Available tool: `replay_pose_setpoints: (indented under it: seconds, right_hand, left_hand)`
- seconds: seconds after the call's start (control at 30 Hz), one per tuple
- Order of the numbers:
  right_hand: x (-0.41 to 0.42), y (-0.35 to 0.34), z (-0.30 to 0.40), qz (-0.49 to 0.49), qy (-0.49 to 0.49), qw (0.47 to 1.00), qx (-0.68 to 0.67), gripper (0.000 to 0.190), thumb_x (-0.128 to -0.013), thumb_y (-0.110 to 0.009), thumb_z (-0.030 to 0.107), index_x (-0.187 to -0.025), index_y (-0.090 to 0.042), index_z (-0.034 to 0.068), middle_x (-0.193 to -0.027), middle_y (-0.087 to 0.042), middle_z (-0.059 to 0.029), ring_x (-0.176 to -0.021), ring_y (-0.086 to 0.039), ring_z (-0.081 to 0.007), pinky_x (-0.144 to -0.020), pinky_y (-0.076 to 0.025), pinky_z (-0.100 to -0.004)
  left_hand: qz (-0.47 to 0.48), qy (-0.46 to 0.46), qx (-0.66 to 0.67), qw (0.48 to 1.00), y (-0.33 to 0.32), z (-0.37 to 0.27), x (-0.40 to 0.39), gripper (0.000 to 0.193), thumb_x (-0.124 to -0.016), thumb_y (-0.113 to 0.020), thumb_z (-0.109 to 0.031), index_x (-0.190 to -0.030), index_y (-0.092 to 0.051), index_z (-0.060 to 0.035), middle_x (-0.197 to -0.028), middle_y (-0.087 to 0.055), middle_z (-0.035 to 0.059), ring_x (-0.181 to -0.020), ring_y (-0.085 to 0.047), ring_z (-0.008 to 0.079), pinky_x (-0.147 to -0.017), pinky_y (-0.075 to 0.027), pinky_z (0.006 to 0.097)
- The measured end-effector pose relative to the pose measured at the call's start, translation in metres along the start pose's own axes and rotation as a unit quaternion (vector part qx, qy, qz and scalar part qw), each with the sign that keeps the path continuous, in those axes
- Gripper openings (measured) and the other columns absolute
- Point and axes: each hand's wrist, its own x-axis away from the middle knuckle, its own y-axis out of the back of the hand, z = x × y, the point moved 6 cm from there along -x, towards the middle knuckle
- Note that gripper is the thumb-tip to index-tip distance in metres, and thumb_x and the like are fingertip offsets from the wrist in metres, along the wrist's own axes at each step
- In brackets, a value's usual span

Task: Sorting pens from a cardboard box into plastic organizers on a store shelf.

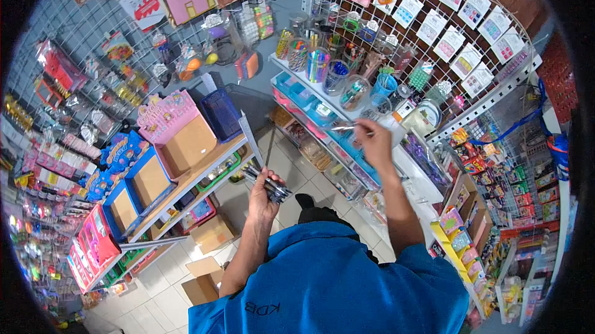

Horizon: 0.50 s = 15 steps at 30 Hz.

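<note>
My left hand [262, 197] grips a bundle of dark and clear pens [272, 187], held over the tiled floor between two shelf units. My right hand [375, 143] is raised beside the right-hand shelf and pinches a slim, pale object [343, 127], blurred and probably a pen. Just beyond it, clear plastic cups of pens and markers line the top shelf [304, 77]. Among them are a cup of coloured markers [318, 63], a cup of blue pens [336, 75] and a light-blue cup [384, 84].
On the left, a wooden shelf [228, 152] carries a pink display box [186, 150], blue display boxes [148, 178] and a dark blue basket [223, 115]. Cardboard boxes [204, 283] sit on the floor. Wire grid panels [437, 13] hold hanging packets. A yellow-edged display [458, 250] stands right.
</note>
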Motion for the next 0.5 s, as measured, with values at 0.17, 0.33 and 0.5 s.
replay_pose_setpoints:
  seconds: [0.17, 0.33, 0.5]
  right_hand:
    - [-0.061, 0.095, -0.049, -0.114, -0.032, 0.977, 0.178, 0.019, -0.083, -0.068, 0.013, -0.099, -0.07, 0.004, -0.086, -0.07, -0.0167, -0.076, -0.068, -0.0254, -0.069, -0.051, -0.0342]
    - [-0.105, 0.124, -0.09, -0.085, -0.045, 0.95, 0.297, 0.019, -0.081, -0.068, 0.012, -0.097, -0.071, 0.004, -0.09, -0.069, -0.0194, -0.082, -0.067, -0.0336, -0.074, -0.051, -0.0399]
    - [-0.134, 0.098, -0.138, -0.015, -0.032, 0.94, 0.339, 0.016, -0.076, -0.069, 0.01, -0.09, -0.071, 0.001, -0.083, -0.069, -0.0187, -0.079, -0.068, -0.0306, -0.072, -0.052, -0.0367]
  left_hand:
    - [-0.023, 0.002, 0.004, 1.0, 0.004, -0.012, -0.021, 0.016, -0.093, -0.06, -0.018, -0.089, -0.052, -0.0051, -0.074, -0.055, 0.0033, -0.07, -0.056, 0.0145, -0.072, -0.051, 0.0336]
    - [-0.055, -0.014, -0.035, 0.998, 0.002, -0.016, -0.039, 0.022, -0.097, -0.054, -0.024, -0.085, -0.052, -0.0061, -0.071, -0.054, 0.0034, -0.067, -0.055, 0.0156, -0.072, -0.051, 0.0321]
    - [-0.063, -0.013, -0.029, 0.998, -0.001, -0.014, -0.052, 0.02, -0.096, -0.055, -0.023, -0.087, -0.052, -0.0061, -0.071, -0.054, 0.0033, -0.068, -0.055, 0.0154, -0.072, -0.051, 0.0323]
